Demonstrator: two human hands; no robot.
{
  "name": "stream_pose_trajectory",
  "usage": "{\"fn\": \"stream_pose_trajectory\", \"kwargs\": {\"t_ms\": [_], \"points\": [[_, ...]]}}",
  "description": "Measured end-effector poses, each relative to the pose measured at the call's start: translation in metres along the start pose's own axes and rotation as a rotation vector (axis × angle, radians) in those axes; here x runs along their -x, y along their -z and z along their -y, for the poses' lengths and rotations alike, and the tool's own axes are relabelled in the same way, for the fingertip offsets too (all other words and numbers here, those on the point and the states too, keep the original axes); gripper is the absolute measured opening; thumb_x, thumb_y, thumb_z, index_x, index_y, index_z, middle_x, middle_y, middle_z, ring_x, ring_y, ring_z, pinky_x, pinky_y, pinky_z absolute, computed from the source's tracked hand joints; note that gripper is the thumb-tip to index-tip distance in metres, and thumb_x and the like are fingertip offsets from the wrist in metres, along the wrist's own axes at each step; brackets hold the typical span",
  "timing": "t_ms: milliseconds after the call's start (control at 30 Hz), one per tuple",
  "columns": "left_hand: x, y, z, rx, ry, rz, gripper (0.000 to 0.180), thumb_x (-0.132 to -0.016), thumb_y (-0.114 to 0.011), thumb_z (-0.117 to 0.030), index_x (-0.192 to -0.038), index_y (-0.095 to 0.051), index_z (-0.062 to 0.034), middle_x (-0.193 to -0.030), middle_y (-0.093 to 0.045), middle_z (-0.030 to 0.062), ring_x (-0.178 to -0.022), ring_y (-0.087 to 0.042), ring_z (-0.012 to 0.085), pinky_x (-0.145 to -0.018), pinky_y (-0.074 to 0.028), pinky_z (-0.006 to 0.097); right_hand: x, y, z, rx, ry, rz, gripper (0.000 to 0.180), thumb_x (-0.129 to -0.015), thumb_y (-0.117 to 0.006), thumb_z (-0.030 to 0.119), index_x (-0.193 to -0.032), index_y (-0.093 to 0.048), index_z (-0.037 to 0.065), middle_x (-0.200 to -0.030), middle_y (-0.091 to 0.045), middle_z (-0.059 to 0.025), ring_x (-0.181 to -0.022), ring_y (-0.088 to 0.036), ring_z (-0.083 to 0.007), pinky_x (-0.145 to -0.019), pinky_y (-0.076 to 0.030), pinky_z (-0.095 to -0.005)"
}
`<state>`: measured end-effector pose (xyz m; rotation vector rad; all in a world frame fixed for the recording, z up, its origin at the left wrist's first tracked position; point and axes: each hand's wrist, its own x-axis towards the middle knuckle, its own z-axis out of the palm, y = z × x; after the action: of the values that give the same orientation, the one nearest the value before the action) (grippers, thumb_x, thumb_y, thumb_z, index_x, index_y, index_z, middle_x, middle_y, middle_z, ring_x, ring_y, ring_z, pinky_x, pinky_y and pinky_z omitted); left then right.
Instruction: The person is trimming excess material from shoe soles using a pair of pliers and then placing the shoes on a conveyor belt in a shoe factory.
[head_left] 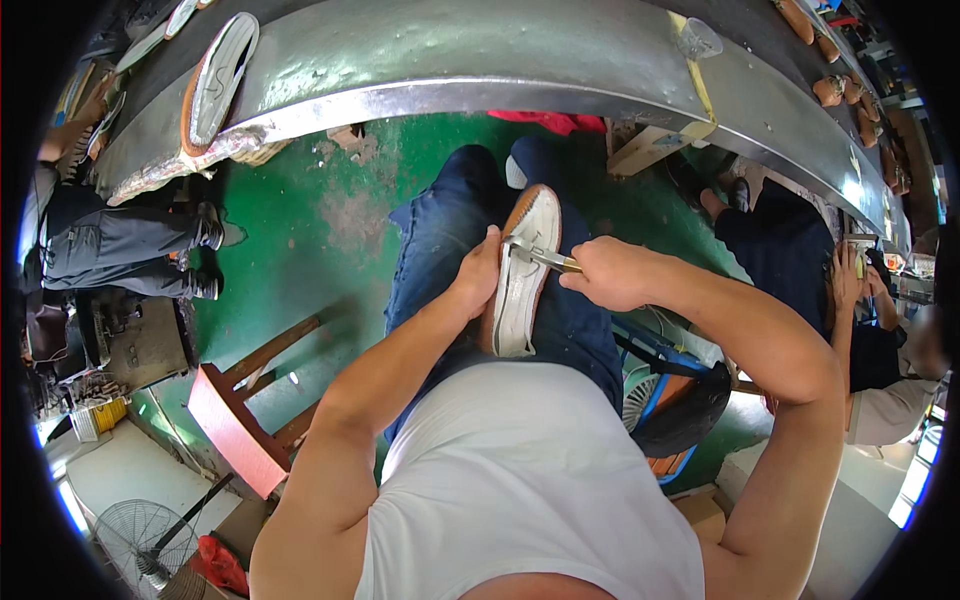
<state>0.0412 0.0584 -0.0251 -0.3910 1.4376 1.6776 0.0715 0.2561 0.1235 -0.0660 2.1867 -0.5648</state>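
Note:
A white shoe (525, 290) with a brown sole edge lies along my thighs, its toe pointing away from me. My left hand (480, 272) is closed on the shoe's left side, thumb up near the opening. In my right hand (615, 272) is a silvery metal hand tool (540, 256) with a yellowish handle. The tool's head rests at the edge of the shoe's opening, close to my left fingertips. Whether its head is a jaw or a hammer face I cannot make out, and my fist hides most of the handle.
Ahead runs a metal-topped workbench (450, 45) with another white shoe (221, 85) at its left edge. A wooden stool (240, 425) stands left; a blue-framed chair (680, 400) is right. People work on both sides. Brown shoes (868, 115) line the far right; a fan (145, 545) stands lower left.

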Motion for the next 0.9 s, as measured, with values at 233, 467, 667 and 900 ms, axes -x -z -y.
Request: {"fn": "stream_pose_trajectory", "kwargs": {"t_ms": [233, 467, 667, 900], "points": [[0.011, 0.019, -0.004, 0.333, -0.017, 0.261, 0.062, -0.105, -0.036, -0.054, -0.14, -0.048, -0.0042, -0.124, -0.061, 0.0097, -0.113, -0.06, 0.0206, -0.1, -0.047, 0.036, -0.019, -0.069, -0.005, -0.301, 0.101, -0.331, 0.032, -0.095, -0.06, 0.028, -0.091, -0.062, -0.004, -0.084, -0.066, -0.0276, -0.083, -0.065, -0.0454, -0.074, -0.051, -0.0519], [0.004, 0.011, -0.014, 0.156, -0.155, 0.249, 0.062, -0.097, -0.062, -0.045, -0.143, -0.044, -0.0073, -0.126, -0.059, 0.0067, -0.115, -0.056, 0.0169, -0.101, -0.045, 0.035, -0.046, -0.135, -0.003, -0.936, 0.008, -0.395, 0.025, -0.097, -0.056, 0.021, -0.087, -0.063, -0.001, -0.07, -0.066, -0.0106, -0.065, -0.065, -0.0224, -0.062, -0.05, -0.0376], [-0.001, 0.01, -0.021, 0.114, -0.085, 0.25, 0.054, -0.097, -0.064, -0.033, -0.14, -0.047, -0.0044, -0.12, -0.063, 0.0089, -0.107, -0.061, 0.0179, -0.096, -0.049, 0.035, -0.045, -0.122, -0.065, -1.729, 0.069, 0.319, 0.024, -0.098, -0.06, 0.022, -0.104, -0.063, -0.001, -0.085, -0.067, -0.011, -0.067, -0.063, -0.0182, -0.047, -0.047, -0.0251], [0.002, 0.003, -0.034, 0.06, -0.051, 0.13, 0.048, -0.097, -0.063, -0.027, -0.136, -0.05, -0.0022, -0.116, -0.064, 0.011, -0.102, -0.063, 0.0191, -0.091, -0.052, 0.036, -0.008, -0.059, -0.082, -1.266, 0.031, 0.285, 0.04, -0.101, -0.056, 0.029, -0.12, -0.057, -0.006, -0.094, -0.069, -0.0165, -0.08, -0.07, -0.0223, -0.052, -0.055, -0.0282]]}}
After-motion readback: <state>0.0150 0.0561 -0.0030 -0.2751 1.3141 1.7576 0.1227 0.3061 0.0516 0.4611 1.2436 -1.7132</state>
